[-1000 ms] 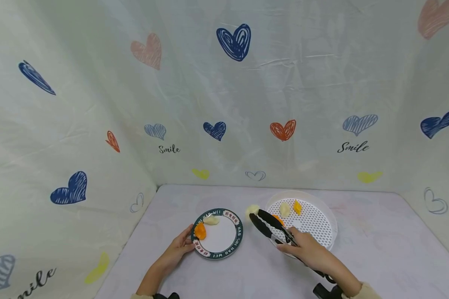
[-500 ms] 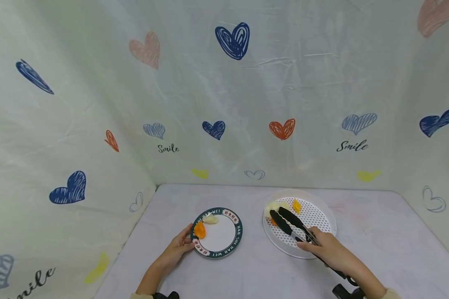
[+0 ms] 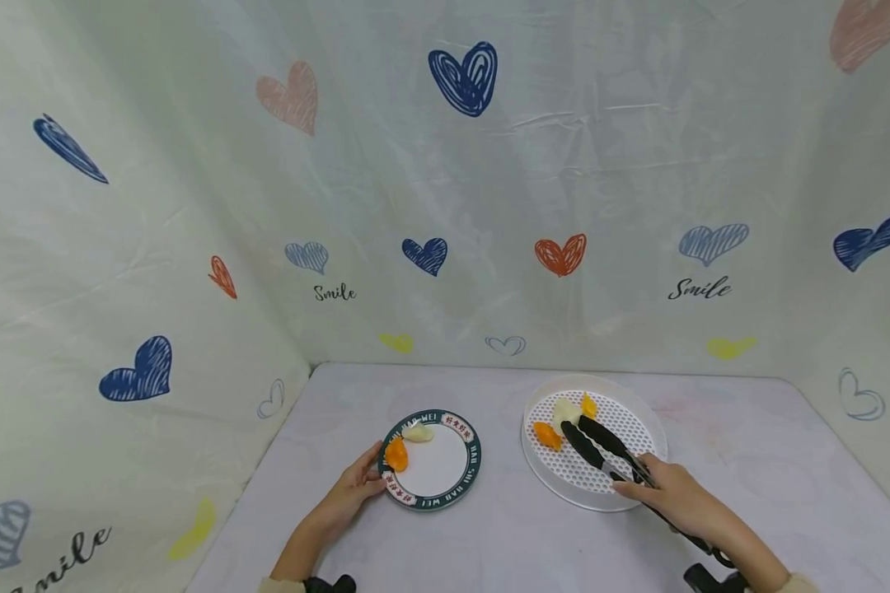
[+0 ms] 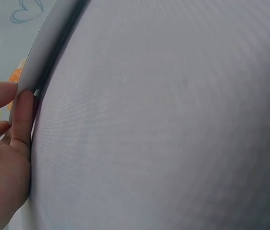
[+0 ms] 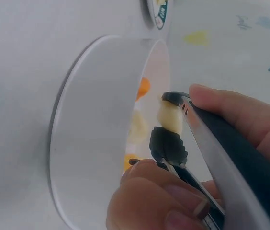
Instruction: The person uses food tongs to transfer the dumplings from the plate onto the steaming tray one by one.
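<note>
A pale, whitish table (image 3: 504,535) with rounded far corners and faint pinkish smudges to the far right carries two round vessels, well apart. On the left sits a flat round plate (image 3: 445,465) with a white centre and a dark green, lettered rim. On the right, slightly farther off, a white, straight-walled round tray (image 3: 630,424) with a perforated floor stands upright.

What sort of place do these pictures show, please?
Probably a screened-off indoor workspace, though I cannot be certain: a wrinkled sheet printed with hearts and "Smile" rises behind and beside the pale table, where a plate and a white perforated tray hold food-like pieces.
</note>
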`<state>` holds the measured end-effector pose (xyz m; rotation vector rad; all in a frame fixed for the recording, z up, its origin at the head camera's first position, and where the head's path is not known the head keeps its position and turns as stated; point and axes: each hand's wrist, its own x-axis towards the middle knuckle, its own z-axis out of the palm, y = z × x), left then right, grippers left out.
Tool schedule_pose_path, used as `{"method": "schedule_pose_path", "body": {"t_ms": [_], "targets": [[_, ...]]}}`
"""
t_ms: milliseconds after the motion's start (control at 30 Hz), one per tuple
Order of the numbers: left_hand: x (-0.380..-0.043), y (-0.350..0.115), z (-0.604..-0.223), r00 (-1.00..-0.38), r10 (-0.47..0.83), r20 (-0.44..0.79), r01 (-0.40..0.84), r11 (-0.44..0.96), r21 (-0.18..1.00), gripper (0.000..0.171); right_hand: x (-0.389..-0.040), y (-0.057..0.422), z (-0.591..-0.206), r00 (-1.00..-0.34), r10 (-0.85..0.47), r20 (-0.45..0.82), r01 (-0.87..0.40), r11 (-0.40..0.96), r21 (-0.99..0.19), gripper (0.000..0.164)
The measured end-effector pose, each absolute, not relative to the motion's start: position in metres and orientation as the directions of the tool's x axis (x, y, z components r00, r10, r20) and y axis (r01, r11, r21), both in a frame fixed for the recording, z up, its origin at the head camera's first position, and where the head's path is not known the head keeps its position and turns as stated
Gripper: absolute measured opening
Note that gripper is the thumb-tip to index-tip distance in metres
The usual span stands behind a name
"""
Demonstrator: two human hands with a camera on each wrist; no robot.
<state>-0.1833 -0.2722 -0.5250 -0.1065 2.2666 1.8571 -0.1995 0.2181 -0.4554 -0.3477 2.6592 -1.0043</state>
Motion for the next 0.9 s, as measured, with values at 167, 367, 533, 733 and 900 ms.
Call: {"method": "schedule_pose_path", "body": {"t_ms": [167, 367, 533, 733, 900], "targets": [[-0.183, -0.272, -0.524, -0.977, 0.069, -0.203, -0.185, 0.207, 0.961, 0.072, -0.201, 0.224, -0.456, -0.93, -0.315, -0.188, -0.123, 0.751, -0.649, 0.081], [-0.183, -0.271, -0.524, -0.977, 0.057, -0.204, -0.189, 0.205, 0.96, 0.072, -0.205, 0.23, -0.455, -0.924, -0.327, -0.197, -0.136, 0.764, -0.631, 0.081], [-0.183, -0.271, -0.523, -0.975, 0.063, -0.213, -0.197, 0.2, 0.96, 0.073, -0.209, 0.235, -0.453, -0.911, -0.358, -0.204, -0.158, 0.76, -0.631, 0.075], [-0.183, -0.27, -0.524, -0.978, 0.065, -0.2, -0.184, 0.195, 0.963, 0.073, -0.213, 0.242, -0.452, -0.901, -0.385, -0.201, -0.181, 0.753, -0.633, 0.063], [-0.183, -0.272, -0.526, -0.979, 0.076, -0.188, -0.17, 0.198, 0.965, 0.072, -0.213, 0.243, -0.451, -0.898, -0.394, -0.196, -0.184, 0.74, -0.647, 0.055]]}}
